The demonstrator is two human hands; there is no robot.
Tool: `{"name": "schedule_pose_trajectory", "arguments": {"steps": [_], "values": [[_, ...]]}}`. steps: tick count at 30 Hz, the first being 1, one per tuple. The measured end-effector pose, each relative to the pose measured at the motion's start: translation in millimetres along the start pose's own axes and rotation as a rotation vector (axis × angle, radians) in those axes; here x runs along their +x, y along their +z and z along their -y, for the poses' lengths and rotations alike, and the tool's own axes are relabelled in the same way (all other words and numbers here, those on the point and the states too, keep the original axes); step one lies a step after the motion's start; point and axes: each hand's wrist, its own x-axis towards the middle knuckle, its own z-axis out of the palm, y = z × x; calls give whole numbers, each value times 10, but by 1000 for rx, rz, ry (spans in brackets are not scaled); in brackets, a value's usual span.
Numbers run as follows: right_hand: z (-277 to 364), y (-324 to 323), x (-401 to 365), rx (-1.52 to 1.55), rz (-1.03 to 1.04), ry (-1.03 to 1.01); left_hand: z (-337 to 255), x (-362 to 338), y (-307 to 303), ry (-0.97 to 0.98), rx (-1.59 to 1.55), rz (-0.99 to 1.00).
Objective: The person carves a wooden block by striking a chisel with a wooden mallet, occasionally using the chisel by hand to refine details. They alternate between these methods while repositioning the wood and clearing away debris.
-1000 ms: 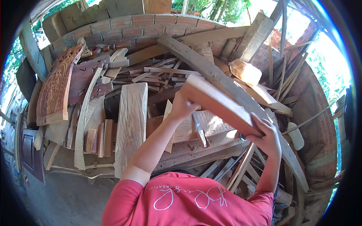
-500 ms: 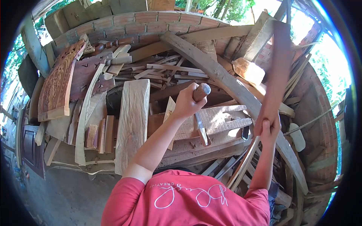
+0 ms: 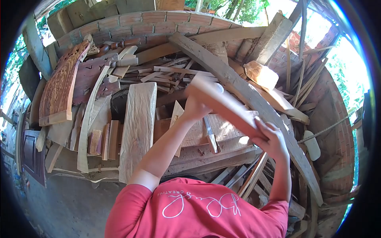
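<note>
My left hand [image 3: 195, 109] is wrapped around the handle of a chisel, partly hidden behind a reddish-brown wooden bar [image 3: 234, 114]. The metal chisel blade [image 3: 210, 133] points down, its edge at a pale wood block [image 3: 198, 133] in front of me. My right hand [image 3: 274, 142] grips the near end of the bar. Blurred by motion, the bar slants up and left, its far end overlapping my left hand and the chisel handle in this view.
A thick upright board [image 3: 139, 127] stands left of my left arm. Farther left is a carved wooden panel [image 3: 63, 83]. A long beam [image 3: 238, 81] crosses diagonally behind my right hand. Beyond lie scrap strips [image 3: 166, 75], a plastic jug [image 3: 261, 74] and a curved brick wall [image 3: 158, 22].
My right hand has swung the wooden bar from upright at the right down and left, to over my left hand. My left hand stays on the chisel.
</note>
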Motion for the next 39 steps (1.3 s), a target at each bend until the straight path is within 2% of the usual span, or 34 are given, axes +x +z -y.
{"name": "schedule_pose_trajectory", "arguments": {"steps": [1,2,3,4,5,6,7,9,10,11,13,15,16,17,19,20,21,23,24,25,27,28,30,31,33,34,35,37,38,39], "values": [[-42,-10,-7,-18,124,-39,-42,21,-2,-11,25,24],[-49,-40,-14,-6,89,-50,-97,-32,-46,-149,-283,120],[-56,-69,-15,5,54,-66,-77,-42,-21,-140,-286,111],[-127,-76,-45,-2,53,-72,-36,-51,22,-29,-146,46],[-236,-55,-94,151,-179,-63,8,-64,47,77,-3,-17],[-289,-41,-115,305,-409,-53,-29,-59,17,41,14,13],[-287,-39,-118,306,-406,-55,-29,-49,2,38,15,10],[-264,-26,-132,817,-683,21,-16,-29,-12,6,-3,26],[-237,30,-104,860,-758,85,-13,-28,-29,3,-4,28],[-290,76,-92,860,-758,86,-11,-19,-51,-46,-1,45],[-404,136,-34,130,-230,-13,41,3,-19,-87,4,53],[-380,77,19,201,43,-32,156,-1,82,249,-174,-159],[-302,-46,29,120,105,-3,177,45,82,308,-81,-168],[-343,-49,61,116,101,-15,195,65,71,315,-76,-178],[-518,46,-41,281,-317,-174,42,27,-15,-25,7,-53],[-695,186,-136,523,-396,-27,27,28,-34,-23,-4,-48],[-737,265,-132,524,-396,-23,7,34,-56,-26,-3,-44],[-736,369,-120,591,-497,138,-18,18,-84,-29,-31,-37],[-511,194,-21,394,-212,181,3,-2,-78,-35,-28,-39],[-385,156,98,195,-77,-50,36,-10,-73,-35,-25,-44],[-452,59,100,346,73,16,47,5,-107,-28,-13,-52],[-497,18,119,349,71,5,30,15,-132,-6,-32,-88],[-562,-9,55,474,-247,-83,42,5,-152,2,-50,-114],[-608,53,29,478,-243,-77,57,22,-161,-27,-30,-122],[-657,194,75,922,-315,48,66,57,-185,-43,-8,-135],[-608,162,107,717,-217,87,67,54,-191,-23,-24,-121],[-514,148,175,375,-133,79,73,41,-188,-6,-40,-108],[-362,120,282,330,40,-25,97,-5,-163,-27,-50,-107],[-369,106,275,333,37,-28,108,-4,-166,-16,-39,-101],[-416,72,268,343,-93,-102,107,17,-172,-3,-29,-102]]}}
